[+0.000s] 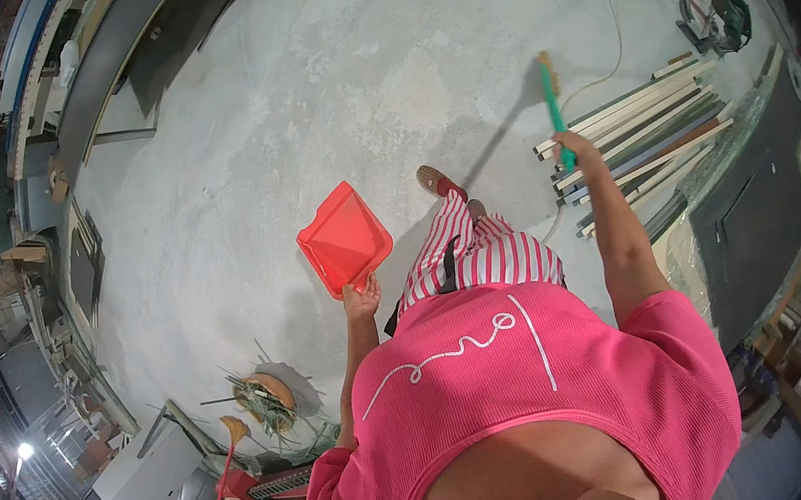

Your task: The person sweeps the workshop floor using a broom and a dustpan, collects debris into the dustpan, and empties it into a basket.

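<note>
My left hand (362, 302) is closed on the near edge of a red plastic dustpan (347, 238), whose broad open tray faces up in front of me, left of my legs. On the other side, my right arm reaches forward. My right hand (576, 145) grips the lower end of a green-handled brush (554, 106), which points away from me. Tan bristles show at the brush's far end. Brush and dustpan are well apart.
Wooden and metal strips (643, 145) lie on the floor at right, near a cable (612, 4) and a green power saw (727, 18). Large dark panels (755, 206) stand far right. A round container of scraps (271, 396) stands at lower left, by stacked clutter.
</note>
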`<state>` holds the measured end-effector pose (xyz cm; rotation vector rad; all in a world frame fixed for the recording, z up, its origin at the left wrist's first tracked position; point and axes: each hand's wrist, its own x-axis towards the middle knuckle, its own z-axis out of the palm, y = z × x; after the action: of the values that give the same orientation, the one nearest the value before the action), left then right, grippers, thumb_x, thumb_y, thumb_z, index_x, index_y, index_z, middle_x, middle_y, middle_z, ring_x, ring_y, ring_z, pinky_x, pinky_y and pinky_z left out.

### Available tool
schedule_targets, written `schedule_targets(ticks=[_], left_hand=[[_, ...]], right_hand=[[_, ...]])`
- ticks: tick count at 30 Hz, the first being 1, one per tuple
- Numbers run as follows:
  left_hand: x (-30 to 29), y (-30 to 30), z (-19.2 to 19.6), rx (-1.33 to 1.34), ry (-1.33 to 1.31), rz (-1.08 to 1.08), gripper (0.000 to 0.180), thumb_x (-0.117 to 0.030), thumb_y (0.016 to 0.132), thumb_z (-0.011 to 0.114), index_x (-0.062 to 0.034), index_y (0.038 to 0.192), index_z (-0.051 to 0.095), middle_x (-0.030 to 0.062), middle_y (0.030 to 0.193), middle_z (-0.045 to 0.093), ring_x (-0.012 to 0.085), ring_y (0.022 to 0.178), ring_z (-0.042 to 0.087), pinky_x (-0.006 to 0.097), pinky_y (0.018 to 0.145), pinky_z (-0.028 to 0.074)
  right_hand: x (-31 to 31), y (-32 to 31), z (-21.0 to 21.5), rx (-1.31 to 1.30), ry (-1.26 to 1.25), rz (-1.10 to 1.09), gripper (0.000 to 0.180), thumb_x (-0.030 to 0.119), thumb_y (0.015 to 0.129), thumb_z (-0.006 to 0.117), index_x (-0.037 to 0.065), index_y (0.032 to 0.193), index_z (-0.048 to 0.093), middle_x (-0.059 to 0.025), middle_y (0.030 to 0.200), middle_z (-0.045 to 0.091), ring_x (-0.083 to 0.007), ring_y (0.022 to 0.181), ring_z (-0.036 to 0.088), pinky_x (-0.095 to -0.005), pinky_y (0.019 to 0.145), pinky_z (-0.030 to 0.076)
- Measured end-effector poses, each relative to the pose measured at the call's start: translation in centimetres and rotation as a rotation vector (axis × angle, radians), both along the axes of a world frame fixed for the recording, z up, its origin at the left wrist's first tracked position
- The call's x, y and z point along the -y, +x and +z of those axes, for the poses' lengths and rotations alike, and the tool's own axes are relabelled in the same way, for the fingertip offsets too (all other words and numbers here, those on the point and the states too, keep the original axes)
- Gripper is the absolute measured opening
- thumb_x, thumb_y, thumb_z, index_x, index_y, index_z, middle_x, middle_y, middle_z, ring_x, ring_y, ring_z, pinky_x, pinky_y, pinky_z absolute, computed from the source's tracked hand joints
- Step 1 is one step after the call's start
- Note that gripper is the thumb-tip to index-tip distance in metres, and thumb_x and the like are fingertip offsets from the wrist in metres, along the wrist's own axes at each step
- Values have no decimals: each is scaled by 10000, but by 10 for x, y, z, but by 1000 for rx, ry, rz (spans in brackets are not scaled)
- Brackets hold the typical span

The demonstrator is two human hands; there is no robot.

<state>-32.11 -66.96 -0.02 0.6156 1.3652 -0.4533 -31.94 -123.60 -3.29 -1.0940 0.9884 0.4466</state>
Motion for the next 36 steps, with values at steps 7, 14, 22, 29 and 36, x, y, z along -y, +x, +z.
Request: schedule_targets(ticks=[7,14,22,29,36], left_hand=[[28,59,11,60,47,-67,368,-238,721,378,18,984,348,133,949,471,216,839,501,324,725,390],[34,108,-7,46,34,-57,386,-320,726,349,3,919,435,123,839,510,211,778,514,322,691,409],[59,144,-15,76,37,-190,349,-270,710,346,-1,912,442,115,808,532,201,775,518,322,697,400],[54,152,-9,37,-53,-153,351,-263,715,413,-38,982,383,136,977,459,217,840,506,327,682,409],[86,144,12,87,161,-237,443,-413,770,304,-25,943,429,128,834,534,213,763,528,310,610,425]], right_hand=[[-135,56,12,55,145,236,354,147,683,514,94,977,325,-28,547,400,-106,402,393,-241,326,345],[-125,78,80,-2,524,304,517,126,708,502,128,1160,251,4,531,376,-53,399,365,-167,334,320],[-44,28,69,-34,-99,17,476,98,704,479,85,1137,281,-28,525,400,-100,403,409,-226,335,362],[80,51,-8,-136,0,-432,137,116,688,432,21,747,352,-39,470,389,-155,363,412,-274,338,378],[48,111,-23,48,-108,-139,178,197,696,480,44,675,391,-47,487,418,-146,368,423,-268,325,368]])
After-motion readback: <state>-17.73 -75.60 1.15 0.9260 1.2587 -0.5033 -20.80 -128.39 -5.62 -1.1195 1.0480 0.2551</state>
